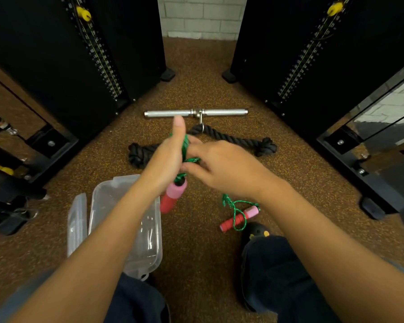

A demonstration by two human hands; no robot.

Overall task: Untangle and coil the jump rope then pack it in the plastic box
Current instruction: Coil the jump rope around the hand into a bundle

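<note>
at the centre of the frame, green jump rope (185, 145) is wound around the left hand (167, 157) and pinched by the right hand (216, 164) fingers. one red handle (172, 197) hangs below; the other handle (239, 219) lies on the floor, lower right. the open plastic box (126, 220) sits lower left.

hands 2 (166, 157) (222, 169) | red-pink handles 2 (173, 197) (239, 219) | plastic box 1 (103, 201) | lid 1 (77, 224) | steel bar 1 (168, 113) | black rope 1 (243, 139)
</note>
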